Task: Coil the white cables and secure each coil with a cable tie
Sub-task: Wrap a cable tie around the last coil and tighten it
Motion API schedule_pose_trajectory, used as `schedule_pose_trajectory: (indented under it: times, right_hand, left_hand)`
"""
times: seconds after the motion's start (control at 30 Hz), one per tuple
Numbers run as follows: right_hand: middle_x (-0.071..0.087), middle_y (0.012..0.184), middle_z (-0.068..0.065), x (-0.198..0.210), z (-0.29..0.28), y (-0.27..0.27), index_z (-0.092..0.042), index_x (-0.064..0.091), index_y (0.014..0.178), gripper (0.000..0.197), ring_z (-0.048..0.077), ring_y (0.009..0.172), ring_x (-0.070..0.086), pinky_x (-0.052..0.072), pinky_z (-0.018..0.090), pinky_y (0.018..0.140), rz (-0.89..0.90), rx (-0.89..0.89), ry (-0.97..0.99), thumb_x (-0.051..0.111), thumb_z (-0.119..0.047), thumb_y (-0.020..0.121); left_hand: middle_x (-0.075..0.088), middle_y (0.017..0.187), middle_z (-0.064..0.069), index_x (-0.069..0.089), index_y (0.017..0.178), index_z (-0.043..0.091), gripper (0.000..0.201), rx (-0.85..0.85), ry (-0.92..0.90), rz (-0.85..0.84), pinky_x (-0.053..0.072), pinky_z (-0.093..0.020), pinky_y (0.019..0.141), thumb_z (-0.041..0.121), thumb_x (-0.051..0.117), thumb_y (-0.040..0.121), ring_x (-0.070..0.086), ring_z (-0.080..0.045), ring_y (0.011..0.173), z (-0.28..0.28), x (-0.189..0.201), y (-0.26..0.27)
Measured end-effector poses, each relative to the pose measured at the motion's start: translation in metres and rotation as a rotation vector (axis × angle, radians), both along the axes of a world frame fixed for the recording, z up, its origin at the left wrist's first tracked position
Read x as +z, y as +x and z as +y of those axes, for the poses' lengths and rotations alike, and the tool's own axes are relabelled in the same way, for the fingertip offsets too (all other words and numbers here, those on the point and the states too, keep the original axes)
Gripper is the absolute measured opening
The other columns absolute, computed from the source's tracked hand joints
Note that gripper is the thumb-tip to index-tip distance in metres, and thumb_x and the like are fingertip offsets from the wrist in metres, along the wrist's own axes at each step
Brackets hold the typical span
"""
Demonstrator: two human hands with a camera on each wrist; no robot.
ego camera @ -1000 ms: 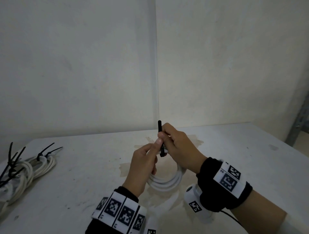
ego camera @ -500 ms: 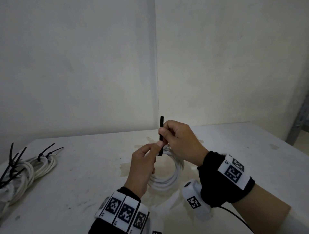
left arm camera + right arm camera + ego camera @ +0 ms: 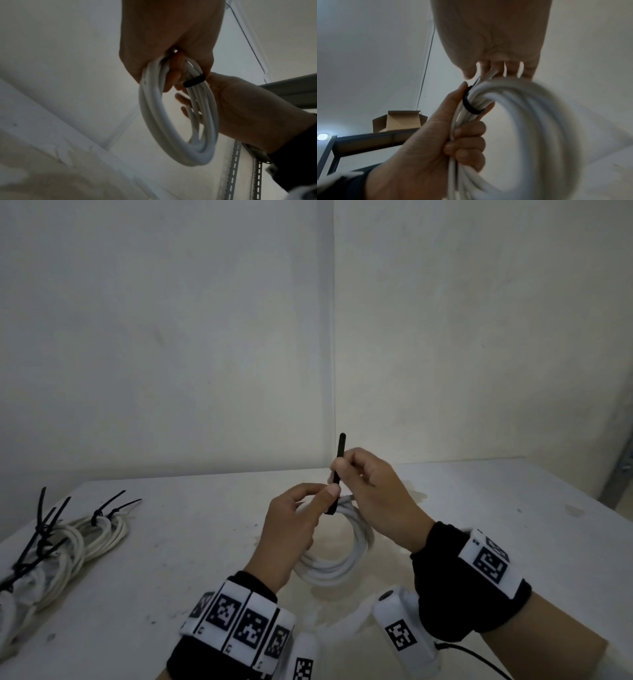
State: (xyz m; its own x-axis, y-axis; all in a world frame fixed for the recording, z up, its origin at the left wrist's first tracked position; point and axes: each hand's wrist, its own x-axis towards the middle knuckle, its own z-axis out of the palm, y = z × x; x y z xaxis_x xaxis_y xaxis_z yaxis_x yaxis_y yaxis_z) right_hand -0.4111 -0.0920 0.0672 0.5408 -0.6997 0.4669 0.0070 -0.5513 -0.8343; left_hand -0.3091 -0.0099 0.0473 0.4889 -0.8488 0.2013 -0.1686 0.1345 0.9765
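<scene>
left fingers (image 3: 464, 136) grip white coil (image 3: 342, 563) | right fingers (image 3: 346, 470) pinch black cable tie (image 3: 337, 470) looped round it

A white coiled cable (image 3: 337, 563) hangs upright above the table, a black cable tie (image 3: 337, 474) looped round its top.

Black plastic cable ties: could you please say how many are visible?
At least 5: one black plastic cable tie loops the held white cable coil; at least four stick out of the tied white coils on the left. Others may be hidden.
</scene>
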Motion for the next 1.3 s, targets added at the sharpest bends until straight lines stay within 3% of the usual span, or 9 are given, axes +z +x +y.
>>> schedule_pose_trajectory:
  times: [0.07, 0.17, 0.4, 0.6, 0.77, 0.87, 1.1, 1.2, 1.3]
  right_hand:
    - [0.060, 0.092, -0.002, -0.007, 0.002, -0.003, -0.019, 0.053, 0.096, 0.018, 0.008, 0.084, 0.055, 0.043, 0.024, 0.078, 0.125, 0.101, 0.070, 0.045, -0.034, 0.094]
    - [0.060, 0.102, -0.001, -0.020, 0.011, 0.000, -0.018, 0.050, 0.115, 0.029, 0.009, 0.080, 0.062, 0.048, 0.017, 0.072, 0.245, 0.221, 0.153, 0.048, -0.036, 0.092]
    - [0.053, 0.073, 0.003, -0.031, 0.030, 0.033, -0.011, 0.050, 0.098, 0.017, 0.005, 0.056, 0.054, 0.046, 0.017, 0.055, 0.127, 0.225, 0.250, 0.048, -0.027, 0.094]
    - [0.048, 0.079, -0.004, -0.039, 0.052, 0.071, -0.011, 0.046, 0.096, 0.015, 0.004, 0.057, 0.055, 0.049, 0.020, 0.060, 0.088, 0.237, 0.319, 0.044, -0.026, 0.096]
    - [0.057, 0.100, -0.006, -0.043, 0.072, 0.100, -0.022, 0.048, 0.108, 0.013, 0.007, 0.089, 0.058, 0.046, 0.021, 0.077, 0.082, 0.210, 0.334, 0.040, -0.025, 0.098]
    - [0.057, 0.107, -0.014, -0.044, 0.083, 0.115, -0.035, 0.048, 0.109, 0.019, 0.004, 0.103, 0.053, 0.038, 0.017, 0.082, 0.109, 0.205, 0.268, 0.038, -0.023, 0.099]
    - [0.045, 0.137, -0.010, -0.047, 0.118, 0.150, -0.025, 0.035, 0.140, 0.043, -0.002, 0.115, 0.046, 0.035, -0.002, 0.083, 0.253, 0.377, 0.275, 0.042, -0.029, 0.097]
    - [0.039, 0.143, -0.012, -0.052, 0.135, 0.168, -0.029, 0.028, 0.143, 0.049, -0.002, 0.122, 0.042, 0.035, 0.008, 0.097, 0.310, 0.480, 0.330, 0.042, -0.033, 0.096]
    - [0.027, 0.151, -0.010, -0.056, 0.150, 0.185, -0.030, 0.019, 0.146, 0.054, 0.005, 0.135, 0.030, 0.024, 0.028, 0.113, 0.402, 0.514, 0.364, 0.040, -0.038, 0.096]
  left_hand:
    - [0.046, 0.043, 0.010, 0.061, 0.085, 0.015, 0.023, 0.016, 0.023, 0.027, 0.031, -0.024, 0.044, 0.038, 0.061, 0.083, 0.032, -0.009, 0.042, 0.003, -0.001, 0.009]
    - [0.041, 0.042, 0.010, 0.053, 0.081, 0.012, 0.029, 0.037, 0.041, 0.094, 0.034, -0.024, 0.044, 0.041, 0.057, 0.084, 0.034, -0.008, 0.039, 0.009, -0.002, 0.025]
    - [0.064, 0.078, -0.003, 0.060, 0.098, 0.009, 0.031, -0.052, 0.127, 0.034, 0.052, -0.028, 0.074, 0.036, 0.050, 0.088, 0.061, -0.012, 0.074, 0.051, -0.022, 0.060]
    - [0.069, 0.092, -0.003, 0.062, 0.109, 0.021, 0.020, 0.069, 0.093, 0.023, 0.058, -0.027, 0.070, 0.018, 0.049, 0.093, 0.067, -0.014, 0.080, 0.084, -0.032, 0.095]
    - [0.066, 0.087, -0.001, 0.056, 0.094, 0.039, 0.024, 0.165, 0.028, -0.093, 0.055, -0.022, 0.064, 0.017, 0.049, 0.093, 0.066, -0.004, 0.068, 0.101, -0.035, 0.112]
    - [0.065, 0.082, 0.001, 0.054, 0.086, 0.044, 0.030, 0.231, 0.015, -0.162, 0.056, -0.033, 0.070, 0.015, 0.050, 0.093, 0.065, -0.001, 0.063, 0.113, -0.036, 0.124]
    - [0.066, 0.081, 0.002, 0.058, 0.097, 0.036, 0.025, 0.331, 0.086, -0.247, 0.055, -0.041, 0.074, 0.014, 0.048, 0.094, 0.065, -0.001, 0.063, 0.157, -0.046, 0.162]
    - [0.065, 0.081, 0.000, 0.057, 0.121, 0.015, 0.028, 0.382, 0.149, -0.249, 0.051, -0.031, 0.068, 0.012, 0.046, 0.095, 0.061, 0.003, 0.057, 0.180, -0.053, 0.185]
    - [0.063, 0.077, 0.000, 0.060, 0.115, 0.013, 0.025, 0.423, 0.210, -0.244, 0.049, -0.031, 0.065, 0.009, 0.045, 0.095, 0.058, 0.005, 0.052, 0.206, -0.057, 0.206]
